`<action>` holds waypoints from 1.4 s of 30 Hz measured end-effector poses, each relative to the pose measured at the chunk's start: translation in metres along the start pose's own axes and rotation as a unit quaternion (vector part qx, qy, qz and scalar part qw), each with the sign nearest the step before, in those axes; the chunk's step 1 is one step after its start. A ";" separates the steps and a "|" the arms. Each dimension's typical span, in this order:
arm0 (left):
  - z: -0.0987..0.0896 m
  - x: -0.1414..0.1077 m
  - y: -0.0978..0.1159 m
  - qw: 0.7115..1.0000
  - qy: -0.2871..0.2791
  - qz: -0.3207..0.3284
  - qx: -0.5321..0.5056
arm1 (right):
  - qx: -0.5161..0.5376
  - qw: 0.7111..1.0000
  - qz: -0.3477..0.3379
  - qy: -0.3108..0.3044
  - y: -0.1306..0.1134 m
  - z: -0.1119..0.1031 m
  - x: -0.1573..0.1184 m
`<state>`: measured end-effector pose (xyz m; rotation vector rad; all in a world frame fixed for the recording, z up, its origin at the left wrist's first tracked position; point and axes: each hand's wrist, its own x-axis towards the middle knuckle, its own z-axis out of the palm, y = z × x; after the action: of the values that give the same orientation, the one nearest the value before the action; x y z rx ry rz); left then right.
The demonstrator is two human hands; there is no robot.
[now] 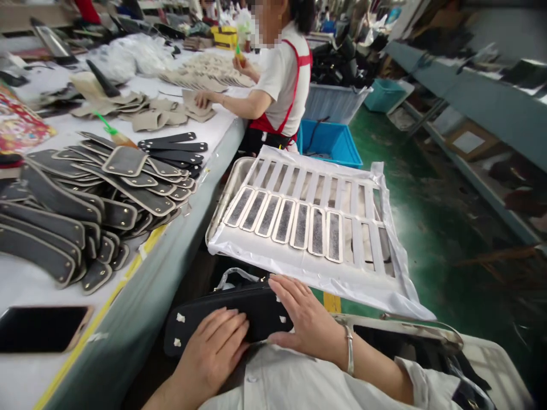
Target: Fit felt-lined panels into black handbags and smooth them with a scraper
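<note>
A long black padded piece (260,310) lies across my lap, with small white tabs near both its ends. My left hand (213,350) rests on its left part, the fingers lying flat and close together on the surface. At its right end my right hand (307,319) touches the edge, fingers stretched out and the thumb apart below. A metal bracelet (349,348) circles the right wrist. Behind the black piece, a clear looped strip (235,276) shows. Neither hand is wrapped round anything.
The left table (171,273) bears stacked dark strips (55,239) and a phone (43,329). Ahead stands a white-covered tray (256,256) with framed pieces. Beyond it a person (284,85) works at the table, near a blue bin (331,142). Another tray (491,353) is at right.
</note>
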<state>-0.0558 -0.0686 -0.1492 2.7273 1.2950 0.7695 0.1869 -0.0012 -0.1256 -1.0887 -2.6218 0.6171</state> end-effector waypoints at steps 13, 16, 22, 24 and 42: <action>-0.017 -0.089 -0.056 0.820 0.002 -0.430 -0.379 | -0.155 0.986 -0.062 -0.021 -0.017 0.034 0.029; -0.009 -0.087 -0.052 0.790 0.047 -0.445 -0.419 | -0.171 0.983 -0.065 -0.030 -0.032 0.041 0.041; -0.009 -0.089 -0.051 0.781 0.074 -0.446 -0.430 | -0.156 0.982 -0.079 -0.072 -0.053 0.052 0.064; -0.009 -0.089 -0.051 0.782 0.079 -0.442 -0.433 | -0.147 0.982 -0.087 -0.082 -0.057 0.054 0.069; -0.005 -0.102 -0.049 0.769 0.120 -0.450 -0.437 | -0.148 0.981 -0.101 -0.081 -0.106 0.081 0.102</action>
<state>-0.1479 -0.1122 -0.1991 1.1133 1.4983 1.1624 0.0206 -0.0190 -0.1423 -0.8592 -2.9886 0.2895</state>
